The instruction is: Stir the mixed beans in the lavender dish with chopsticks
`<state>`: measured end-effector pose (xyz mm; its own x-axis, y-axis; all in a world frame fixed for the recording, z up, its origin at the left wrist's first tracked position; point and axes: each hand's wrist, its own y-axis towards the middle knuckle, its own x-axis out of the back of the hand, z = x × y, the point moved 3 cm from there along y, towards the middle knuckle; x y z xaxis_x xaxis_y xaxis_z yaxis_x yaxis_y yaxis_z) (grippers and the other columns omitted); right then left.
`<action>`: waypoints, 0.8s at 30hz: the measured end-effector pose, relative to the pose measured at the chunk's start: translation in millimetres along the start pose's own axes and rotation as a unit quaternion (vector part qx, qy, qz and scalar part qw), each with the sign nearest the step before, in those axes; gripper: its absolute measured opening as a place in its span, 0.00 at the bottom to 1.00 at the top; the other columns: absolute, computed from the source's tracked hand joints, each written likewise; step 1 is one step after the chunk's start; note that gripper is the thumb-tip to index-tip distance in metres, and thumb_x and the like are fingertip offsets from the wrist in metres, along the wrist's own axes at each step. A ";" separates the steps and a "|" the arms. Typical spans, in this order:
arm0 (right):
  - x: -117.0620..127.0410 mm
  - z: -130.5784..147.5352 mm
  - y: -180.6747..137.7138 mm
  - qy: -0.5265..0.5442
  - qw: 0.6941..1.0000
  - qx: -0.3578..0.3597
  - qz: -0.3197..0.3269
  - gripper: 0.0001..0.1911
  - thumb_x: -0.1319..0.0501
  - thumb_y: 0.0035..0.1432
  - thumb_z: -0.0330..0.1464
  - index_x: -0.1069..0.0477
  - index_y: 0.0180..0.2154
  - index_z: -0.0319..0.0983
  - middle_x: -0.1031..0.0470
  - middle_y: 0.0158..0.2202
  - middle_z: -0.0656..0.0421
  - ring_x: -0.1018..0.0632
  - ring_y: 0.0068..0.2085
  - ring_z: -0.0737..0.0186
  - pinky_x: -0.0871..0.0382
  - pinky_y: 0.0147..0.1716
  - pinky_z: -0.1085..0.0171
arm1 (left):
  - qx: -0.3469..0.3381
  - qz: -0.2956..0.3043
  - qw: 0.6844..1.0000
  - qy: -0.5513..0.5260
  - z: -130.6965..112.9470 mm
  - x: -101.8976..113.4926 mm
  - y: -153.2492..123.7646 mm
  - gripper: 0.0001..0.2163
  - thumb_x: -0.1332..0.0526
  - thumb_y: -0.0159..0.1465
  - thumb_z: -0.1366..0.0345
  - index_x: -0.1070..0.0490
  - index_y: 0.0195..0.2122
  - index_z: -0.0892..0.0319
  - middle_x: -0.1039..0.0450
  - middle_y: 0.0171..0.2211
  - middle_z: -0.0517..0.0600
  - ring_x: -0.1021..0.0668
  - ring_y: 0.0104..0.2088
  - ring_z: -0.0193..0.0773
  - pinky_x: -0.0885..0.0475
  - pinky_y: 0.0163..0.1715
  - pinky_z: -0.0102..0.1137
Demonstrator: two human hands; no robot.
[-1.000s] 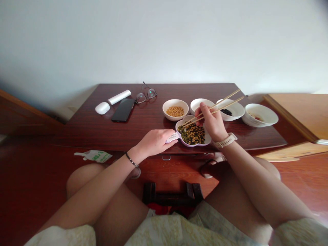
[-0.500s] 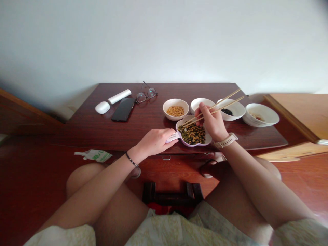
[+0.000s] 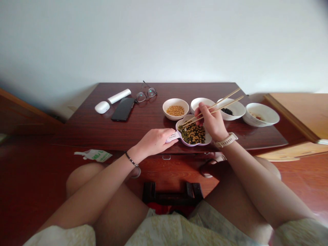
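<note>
Left grip (image 3: 160,140): pinching bowl handle (image 3: 173,137) near desk's (image 3: 146,118) front edge
Right grip (image 3: 212,121): pinching chopsticks (image 3: 225,105), apparently picking beans (image 3: 195,134)
Tips (image 3: 183,126): next, likely steady pressure

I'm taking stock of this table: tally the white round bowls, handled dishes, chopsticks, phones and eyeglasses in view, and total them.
White round bowls: 4
Handled dish: 1
Chopsticks: 2
Phone: 1
Eyeglasses: 1 pair
Total: 9, the pair of eyeglasses counted as one
</note>
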<state>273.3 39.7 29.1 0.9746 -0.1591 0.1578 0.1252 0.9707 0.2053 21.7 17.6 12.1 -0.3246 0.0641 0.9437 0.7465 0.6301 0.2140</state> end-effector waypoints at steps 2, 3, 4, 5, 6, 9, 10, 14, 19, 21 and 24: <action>0.2 -0.4 0.2 -0.004 1.000 -0.001 0.000 0.33 0.39 0.68 0.62 0.25 0.30 0.39 0.29 0.21 0.58 0.29 0.21 0.67 0.38 0.21 0.67 | 0.000 0.000 1.000 -0.001 0.0 0.2 0.0 0.14 0.42 0.78 0.52 0.25 0.54 0.57 0.16 0.46 0.52 0.14 0.44 0.44 0.26 0.39 0.33; 0.3 -0.5 0.3 -0.006 1.000 -0.002 0.001 0.33 0.39 0.68 0.62 0.25 0.30 0.39 0.29 0.21 0.58 0.29 0.21 0.67 0.38 0.21 0.67 | -0.001 -0.001 1.000 0.000 -0.1 0.3 0.0 0.14 0.42 0.78 0.52 0.25 0.53 0.57 0.16 0.45 0.52 0.14 0.43 0.44 0.26 0.39 0.33; 0.4 -0.7 0.4 -0.008 1.000 -0.001 0.001 0.33 0.39 0.68 0.62 0.25 0.30 0.39 0.29 0.21 0.58 0.29 0.21 0.67 0.37 0.21 0.67 | -0.001 -0.001 1.000 0.000 -0.1 0.5 0.0 0.15 0.42 0.78 0.52 0.25 0.53 0.57 0.16 0.45 0.53 0.14 0.43 0.44 0.26 0.39 0.33; 0.4 -0.8 0.4 -0.010 1.000 -0.001 0.002 0.33 0.39 0.68 0.62 0.25 0.30 0.39 0.29 0.21 0.58 0.29 0.22 0.67 0.37 0.21 0.67 | -0.001 0.000 1.000 0.001 -0.2 0.5 0.0 0.15 0.42 0.78 0.52 0.25 0.53 0.57 0.16 0.45 0.53 0.14 0.43 0.43 0.26 0.39 0.33; 0.4 -0.8 0.4 -0.013 1.000 0.001 0.003 0.33 0.39 0.68 0.62 0.25 0.30 0.39 0.29 0.21 0.58 0.28 0.22 0.67 0.37 0.22 0.67 | -0.001 0.001 1.000 0.001 -0.2 0.5 0.1 0.15 0.42 0.79 0.52 0.25 0.53 0.57 0.16 0.45 0.53 0.14 0.43 0.43 0.25 0.39 0.33; 0.0 -0.9 0.3 -0.018 1.000 0.006 0.007 0.33 0.40 0.68 0.62 0.26 0.30 0.39 0.29 0.22 0.58 0.27 0.22 0.67 0.37 0.21 0.68 | 0.000 0.000 1.000 -0.003 -0.1 0.1 0.2 0.15 0.42 0.78 0.52 0.25 0.54 0.57 0.16 0.46 0.53 0.14 0.44 0.43 0.25 0.40 0.32; -0.1 -0.9 0.2 -0.019 1.000 0.008 0.008 0.33 0.40 0.68 0.62 0.26 0.30 0.39 0.28 0.22 0.59 0.27 0.23 0.67 0.37 0.21 0.68 | 0.000 0.000 1.000 -0.003 0.0 -0.1 0.2 0.15 0.42 0.78 0.52 0.25 0.54 0.57 0.16 0.46 0.53 0.14 0.44 0.43 0.25 0.40 0.33; -0.8 -0.1 0.0 -0.023 0.999 0.017 0.013 0.33 0.39 0.69 0.62 0.26 0.30 0.39 0.28 0.22 0.59 0.26 0.23 0.67 0.37 0.21 0.68 | 0.000 0.002 1.000 0.001 0.2 -0.7 0.0 0.15 0.43 0.79 0.52 0.25 0.55 0.57 0.16 0.46 0.53 0.13 0.44 0.44 0.25 0.41 0.33; -1.7 0.8 -0.5 -0.040 0.999 0.014 0.025 0.33 0.40 0.69 0.62 0.25 0.31 0.39 0.28 0.21 0.59 0.27 0.22 0.67 0.37 0.21 0.68 | 0.002 0.004 1.000 0.001 0.2 -0.2 0.1 0.15 0.43 0.79 0.52 0.25 0.54 0.56 0.16 0.47 0.53 0.13 0.44 0.45 0.25 0.40 0.34; -2.1 1.1 -0.6 -0.048 0.998 0.014 0.029 0.33 0.40 0.69 0.62 0.25 0.31 0.39 0.28 0.21 0.59 0.28 0.22 0.67 0.38 0.21 0.67 | 0.001 0.004 1.000 0.002 -0.1 0.1 0.3 0.15 0.43 0.79 0.52 0.25 0.54 0.56 0.16 0.47 0.53 0.13 0.44 0.45 0.25 0.40 0.34; -2.7 1.8 -0.7 -0.058 0.998 0.017 0.034 0.32 0.41 0.70 0.61 0.25 0.31 0.40 0.27 0.21 0.58 0.28 0.21 0.67 0.37 0.22 0.67 | 0.003 0.005 1.000 -0.001 -0.5 0.2 0.5 0.14 0.43 0.79 0.53 0.26 0.54 0.56 0.16 0.46 0.53 0.13 0.45 0.45 0.25 0.41 0.34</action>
<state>270.2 39.2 30.3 0.9525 -0.1152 0.2818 0.0519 0.9736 0.2223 22.2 17.5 12.5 -0.3178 0.0726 0.9454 0.7466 0.6338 0.2023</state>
